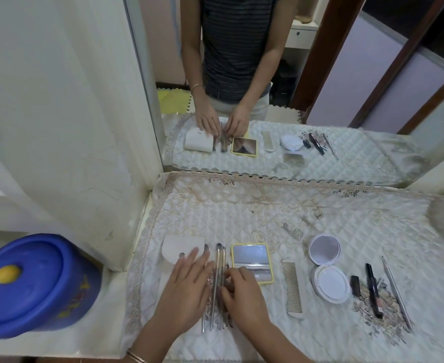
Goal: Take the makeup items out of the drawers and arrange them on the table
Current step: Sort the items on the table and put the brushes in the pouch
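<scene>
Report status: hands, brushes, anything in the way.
Left hand flat, fingertips on white pouch. Right hand fingers curled on makeup brushes. Yellow mirror compact beside them, not blocking.

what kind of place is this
Most likely a dressing table in a home bedroom: a large mirror stands behind the quilted tablecloth, and makeup brushes, an open compact and a comb lie on it.

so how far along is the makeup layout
Done: yellow mirror case, comb, white compact, black pencil and metal tool lie in a row on the cloth. In hand: left hand rests on the white pouch, right hand pinches the brushes. Left: drawers are out of view, so unclear.
</scene>
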A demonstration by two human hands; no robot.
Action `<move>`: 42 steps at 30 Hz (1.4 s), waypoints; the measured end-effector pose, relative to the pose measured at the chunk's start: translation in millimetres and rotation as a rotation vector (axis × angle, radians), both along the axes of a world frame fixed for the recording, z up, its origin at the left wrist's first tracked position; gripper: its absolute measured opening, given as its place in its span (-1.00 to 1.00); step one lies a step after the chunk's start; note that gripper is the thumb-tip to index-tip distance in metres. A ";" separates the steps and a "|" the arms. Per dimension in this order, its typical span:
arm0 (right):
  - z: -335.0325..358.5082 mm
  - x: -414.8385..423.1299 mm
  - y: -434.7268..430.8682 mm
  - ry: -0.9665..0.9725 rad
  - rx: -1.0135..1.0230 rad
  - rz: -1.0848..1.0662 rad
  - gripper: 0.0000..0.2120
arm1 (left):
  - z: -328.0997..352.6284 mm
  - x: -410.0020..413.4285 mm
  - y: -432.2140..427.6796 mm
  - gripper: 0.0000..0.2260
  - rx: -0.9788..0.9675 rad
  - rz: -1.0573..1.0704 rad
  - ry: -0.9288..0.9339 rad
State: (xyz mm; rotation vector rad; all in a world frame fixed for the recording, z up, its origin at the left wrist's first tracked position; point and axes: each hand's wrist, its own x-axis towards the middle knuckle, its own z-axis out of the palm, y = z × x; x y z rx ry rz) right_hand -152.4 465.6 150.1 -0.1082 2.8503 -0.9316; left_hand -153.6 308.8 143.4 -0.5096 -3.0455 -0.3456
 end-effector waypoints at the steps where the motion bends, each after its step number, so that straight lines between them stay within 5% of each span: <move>1: -3.2 1.5 1.2 0.088 0.067 0.031 -0.74 | -0.3 1.7 -4.5 -0.60 0.008 0.042 0.005; 6: -9.5 1.0 -5.8 0.253 0.187 0.262 -0.71 | -11.9 8.4 -26.4 -0.45 0.046 0.326 -0.156; 16: -16.4 -9.4 -16.6 0.310 0.206 0.220 -0.83 | -26.7 6.1 -21.5 -0.44 0.283 0.263 -0.193; 30: -21.0 -22.1 -22.3 0.265 0.251 0.166 -0.80 | -20.5 5.3 -16.6 -0.48 0.307 0.275 -0.237; 42: -17.2 -14.6 -6.7 0.224 0.298 0.208 -0.75 | -6.8 5.4 -12.3 -0.16 0.305 0.289 -0.331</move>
